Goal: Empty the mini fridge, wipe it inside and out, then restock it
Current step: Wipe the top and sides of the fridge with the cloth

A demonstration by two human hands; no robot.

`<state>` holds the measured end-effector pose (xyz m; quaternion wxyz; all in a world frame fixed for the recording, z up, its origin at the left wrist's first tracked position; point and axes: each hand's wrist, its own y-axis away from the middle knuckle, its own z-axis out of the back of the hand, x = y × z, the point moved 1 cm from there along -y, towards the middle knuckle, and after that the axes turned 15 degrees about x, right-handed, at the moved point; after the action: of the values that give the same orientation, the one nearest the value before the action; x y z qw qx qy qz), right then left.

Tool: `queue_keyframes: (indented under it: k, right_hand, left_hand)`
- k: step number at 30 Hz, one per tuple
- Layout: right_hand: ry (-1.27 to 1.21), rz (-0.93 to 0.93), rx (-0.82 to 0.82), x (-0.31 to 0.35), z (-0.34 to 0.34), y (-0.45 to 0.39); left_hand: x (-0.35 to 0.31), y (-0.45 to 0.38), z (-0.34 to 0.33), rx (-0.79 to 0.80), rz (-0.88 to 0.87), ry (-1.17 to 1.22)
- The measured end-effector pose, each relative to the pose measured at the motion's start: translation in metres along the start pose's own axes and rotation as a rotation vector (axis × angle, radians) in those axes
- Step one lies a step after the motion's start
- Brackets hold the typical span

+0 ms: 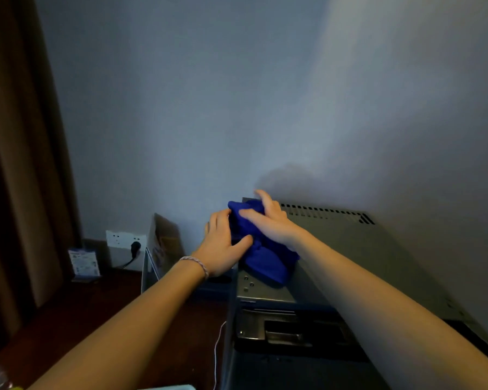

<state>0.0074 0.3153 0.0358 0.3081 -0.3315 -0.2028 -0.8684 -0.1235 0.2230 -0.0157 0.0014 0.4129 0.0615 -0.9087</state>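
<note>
A bunched blue cloth [265,260] lies on the near left part of the grey top of the mini fridge [350,243], which stands against the wall. My right hand [268,220] grips the cloth's upper part, fingers curled into it. My left hand [223,243] holds the cloth's left side, its thumb pressed into the fabric; a braided band sits on that wrist. The fridge's dark front and hinge hardware [265,294] show below the cloth. The fridge's inside is hidden.
A dark wooden surface [96,319] stretches to the left of the fridge. On it stand a clear stand with a card [161,249] and a small blue-and-white leaflet [83,261]. A wall socket with a black plug [134,246] sits behind. A brown curtain [17,136] hangs at far left.
</note>
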Motion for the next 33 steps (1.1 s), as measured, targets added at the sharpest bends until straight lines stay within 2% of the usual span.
queue_keyframes:
  k: [2,5,8,11,13,17,22,25,28,30,33]
  right_hand:
    - [-0.003,-0.071,-0.009,-0.018,0.016,0.007]
    - [0.361,-0.285,0.021,-0.064,0.038,0.026]
    - [0.601,-0.341,0.086,-0.097,0.049,0.038]
    - [0.608,-0.331,0.122,-0.104,0.054,0.035]
    - [0.606,-0.327,0.134,-0.105,0.057,0.029]
    - [0.612,-0.297,0.120,-0.110,0.059,0.021]
    - [0.611,-0.294,0.131,-0.112,0.058,0.018]
    - [0.589,-0.326,0.169,-0.105,0.055,0.014]
    - [0.576,-0.372,0.180,-0.095,0.047,0.009]
    - [0.569,-0.413,0.167,-0.087,0.038,0.003]
    - [0.614,-0.467,0.111,-0.081,0.027,-0.005]
  left_hand:
    - [-0.014,-0.011,-0.004,-0.022,-0.034,0.008]
    - [-0.038,-0.031,-0.005,0.005,-0.090,-0.054]
    - [-0.056,-0.048,-0.008,0.222,-0.022,-0.282]
    - [-0.067,-0.060,-0.017,0.430,0.102,-0.405]
    - [-0.070,-0.065,-0.021,0.470,0.114,-0.495]
    - [-0.060,-0.077,-0.006,0.319,0.078,-0.510]
    - [-0.015,-0.096,0.013,-0.059,0.262,-0.469]
    - [-0.002,-0.105,0.020,-0.173,0.285,-0.473]
    - [0.022,-0.116,0.024,-0.056,0.137,-0.338]
    - [0.028,-0.108,0.014,0.026,0.088,-0.051]
    - [0.018,-0.084,-0.010,0.012,0.073,0.341]
